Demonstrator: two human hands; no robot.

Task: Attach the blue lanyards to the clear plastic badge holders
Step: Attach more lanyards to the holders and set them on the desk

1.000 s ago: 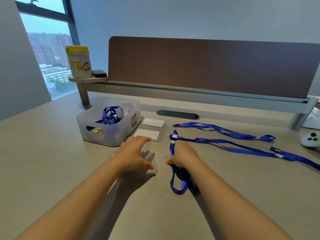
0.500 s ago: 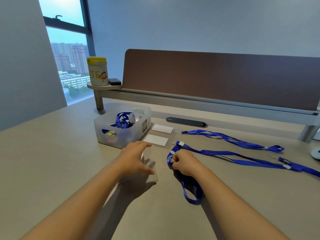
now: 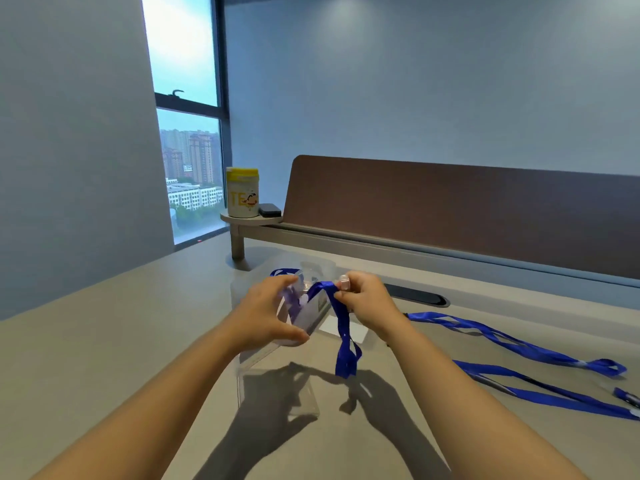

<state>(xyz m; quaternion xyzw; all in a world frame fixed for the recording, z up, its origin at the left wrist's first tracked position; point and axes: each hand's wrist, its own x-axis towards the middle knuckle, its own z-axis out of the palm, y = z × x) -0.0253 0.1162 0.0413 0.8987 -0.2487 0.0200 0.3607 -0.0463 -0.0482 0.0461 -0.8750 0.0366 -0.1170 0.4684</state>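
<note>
My left hand [image 3: 268,315] holds a clear plastic badge holder [image 3: 304,315] lifted above the desk, tilted toward me. My right hand [image 3: 367,301] pinches the clip end of a blue lanyard [image 3: 343,327] at the holder's top edge; the strap's loop hangs down below my fingers. Whether the clip sits in the holder's slot is hidden by my fingers. Another clear badge holder [image 3: 277,389] lies flat on the desk beneath my hands.
Two more blue lanyards [image 3: 512,344] lie stretched across the desk to the right. A clear plastic bin [image 3: 249,282] stands behind my hands, mostly hidden. A white card [image 3: 346,329] lies under the strap. A yellow-lidded canister [image 3: 242,192] stands on a corner shelf beside the brown divider [image 3: 450,209].
Both hands have risen off the desk: the left has lifted a badge holder, the right has raised the lanyard end to it. The camera has tilted upward.
</note>
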